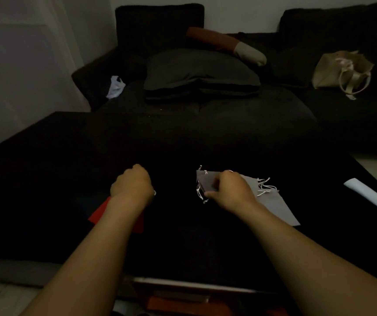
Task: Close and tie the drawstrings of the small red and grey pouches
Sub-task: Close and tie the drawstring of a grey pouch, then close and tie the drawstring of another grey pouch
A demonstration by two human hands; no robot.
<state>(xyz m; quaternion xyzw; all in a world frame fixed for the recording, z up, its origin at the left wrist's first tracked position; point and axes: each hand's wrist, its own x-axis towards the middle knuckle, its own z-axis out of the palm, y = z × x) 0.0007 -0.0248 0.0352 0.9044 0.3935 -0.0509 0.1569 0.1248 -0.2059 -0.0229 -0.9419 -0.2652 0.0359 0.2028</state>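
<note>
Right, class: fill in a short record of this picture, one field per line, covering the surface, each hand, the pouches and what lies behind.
surface: dark cloth-covered table
left hand: fingers curled, above the red pouch; what it holds is hidden
right hand: grips a grey pouch
grey pouches: flat pile under the right hand, white drawstrings loose
right edge: white roll
behind: dark sofa, cream bag
light: dim

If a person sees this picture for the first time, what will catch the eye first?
Probably the two bare forearms reaching over the dark table. The right hand grips grey pouches with white drawstrings, right of centre. The left hand is curled above a red pouch, left of centre, and a cream bag glows on the dark sofa behind.
</note>
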